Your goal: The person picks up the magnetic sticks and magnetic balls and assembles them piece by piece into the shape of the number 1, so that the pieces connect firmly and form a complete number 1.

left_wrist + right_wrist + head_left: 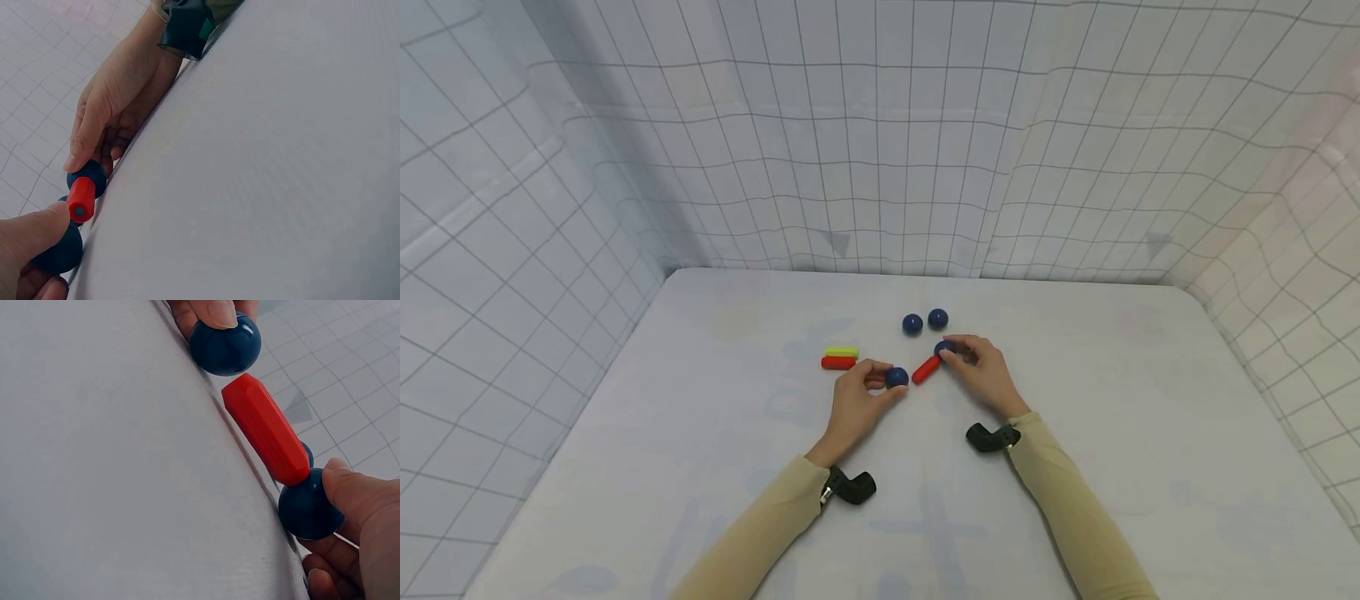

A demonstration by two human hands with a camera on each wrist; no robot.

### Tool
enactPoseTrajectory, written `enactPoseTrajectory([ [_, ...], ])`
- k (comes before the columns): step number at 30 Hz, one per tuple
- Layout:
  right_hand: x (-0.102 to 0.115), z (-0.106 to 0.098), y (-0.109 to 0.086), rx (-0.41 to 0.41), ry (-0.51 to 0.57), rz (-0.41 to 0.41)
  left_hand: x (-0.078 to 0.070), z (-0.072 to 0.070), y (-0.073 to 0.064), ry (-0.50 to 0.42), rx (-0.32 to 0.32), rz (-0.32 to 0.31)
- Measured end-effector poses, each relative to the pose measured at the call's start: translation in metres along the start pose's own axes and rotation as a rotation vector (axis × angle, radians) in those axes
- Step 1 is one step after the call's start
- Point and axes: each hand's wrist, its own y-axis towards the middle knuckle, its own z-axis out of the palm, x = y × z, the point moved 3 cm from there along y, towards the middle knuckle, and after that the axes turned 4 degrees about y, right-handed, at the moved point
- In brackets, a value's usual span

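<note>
Left hand (857, 404): thumb and fingers pinched one blue ball (897, 378).
Right hand (988, 379): thumb and fingers pinched a second blue ball (310, 509). The two hands were near each other but apart.
Red stick (265, 431), one: lay between the hands, one end touching the right hand's ball, the other just short of the left hand's ball. Whether it rested on the table (1075, 350) could not be told. A grey spot showed in its free end in the left wrist view.
Spare balls, blue, two (912, 324) (937, 318): side by side beyond the hands.
Spare sticks, two: yellow-green (841, 352) and red (838, 363), lying alongside each other near the left hand's fingertips.
Handling note, by judgement: the pinch was best kept to the balls' outer sides, fingertips clear of the stick's free end, both balls in line with the stick, and any closing of the gap slow and straight.
</note>
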Motion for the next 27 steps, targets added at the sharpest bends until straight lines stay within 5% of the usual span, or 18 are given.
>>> enactPoseTrajectory([
  [27,-0.0010,0.0000,-0.0013,0.008,-0.001,-0.012,-0.0025,0.0036,-0.0031,0.103,0.053,-0.040],
])
